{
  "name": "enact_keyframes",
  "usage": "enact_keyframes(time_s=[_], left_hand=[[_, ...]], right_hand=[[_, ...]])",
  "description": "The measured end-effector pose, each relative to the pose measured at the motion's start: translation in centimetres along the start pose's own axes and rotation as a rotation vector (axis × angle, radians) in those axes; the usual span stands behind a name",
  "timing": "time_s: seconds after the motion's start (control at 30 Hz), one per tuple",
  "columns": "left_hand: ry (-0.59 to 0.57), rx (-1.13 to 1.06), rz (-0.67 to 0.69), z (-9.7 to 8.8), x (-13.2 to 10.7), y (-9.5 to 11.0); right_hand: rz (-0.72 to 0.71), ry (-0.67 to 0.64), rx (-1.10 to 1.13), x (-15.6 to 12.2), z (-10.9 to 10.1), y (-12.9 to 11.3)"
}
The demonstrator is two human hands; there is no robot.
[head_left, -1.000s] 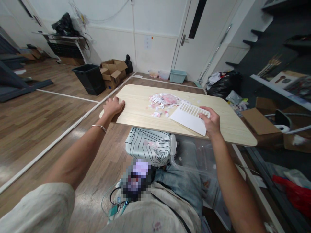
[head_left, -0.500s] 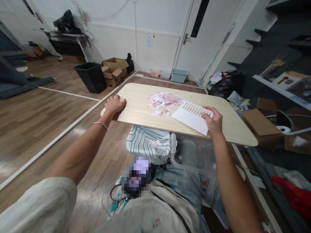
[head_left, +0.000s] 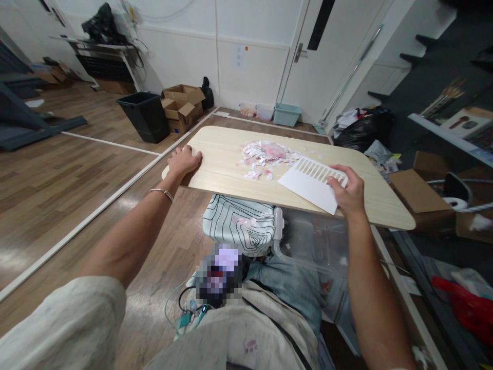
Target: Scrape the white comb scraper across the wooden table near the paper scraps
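Observation:
A light wooden tabletop [head_left: 223,174] stretches in front of me. My left hand [head_left: 184,160] grips its left edge, fingers curled over the top. My right hand [head_left: 348,191] holds down a white sheet with a row of cut slots [head_left: 310,182] near the table's right front, fingers pressed on its edge. A pile of pink and white paper scraps [head_left: 265,153] lies in the middle of the table, just left of the sheet.
Under the table sit a patterned cushion [head_left: 239,223] and a clear plastic bin [head_left: 311,241]. A black bin [head_left: 142,115] and cardboard boxes [head_left: 181,108] stand on the floor at the back left. Black bags [head_left: 364,128] and a box [head_left: 414,190] crowd the right side.
The view has shifted slightly; both hands stay where they were on the table edge and on the sheet.

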State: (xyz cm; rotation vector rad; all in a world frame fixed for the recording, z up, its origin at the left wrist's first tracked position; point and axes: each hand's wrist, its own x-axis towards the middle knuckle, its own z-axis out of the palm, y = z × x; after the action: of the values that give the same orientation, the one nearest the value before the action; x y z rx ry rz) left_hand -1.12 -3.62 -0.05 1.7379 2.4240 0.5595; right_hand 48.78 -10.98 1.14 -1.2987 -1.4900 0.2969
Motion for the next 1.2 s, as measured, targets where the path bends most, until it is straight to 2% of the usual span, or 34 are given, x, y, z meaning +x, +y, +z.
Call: enact_keyframes(time_s=[0.17,0.47,0.67,0.77,1.0,1.2], left_hand=[[0.002,0.011,0.005,0.1,0.1,-0.1],[0.002,0.028,0.005,0.1,0.1,-0.1],[0.002,0.028,0.001,0.1,0.2,0.0],[0.000,0.028,-0.005,0.1,0.1,0.0],[-0.001,0.017,-0.008,0.1,0.1,0.0],[-0.003,0.018,-0.010,0.1,0.1,0.0]], right_hand=[[-0.013,-0.042,0.009,-0.6,0.3,-0.6],[-0.028,-0.213,0.041,-2.3,2.9,-3.9],[-0.009,-0.226,0.092,-2.6,3.7,-4.1],[0.012,-0.207,0.131,-2.4,3.6,-3.7],[0.026,-0.075,0.148,-1.8,2.4,-2.3],[-0.024,-0.005,0.064,-1.5,1.5,-1.1]])
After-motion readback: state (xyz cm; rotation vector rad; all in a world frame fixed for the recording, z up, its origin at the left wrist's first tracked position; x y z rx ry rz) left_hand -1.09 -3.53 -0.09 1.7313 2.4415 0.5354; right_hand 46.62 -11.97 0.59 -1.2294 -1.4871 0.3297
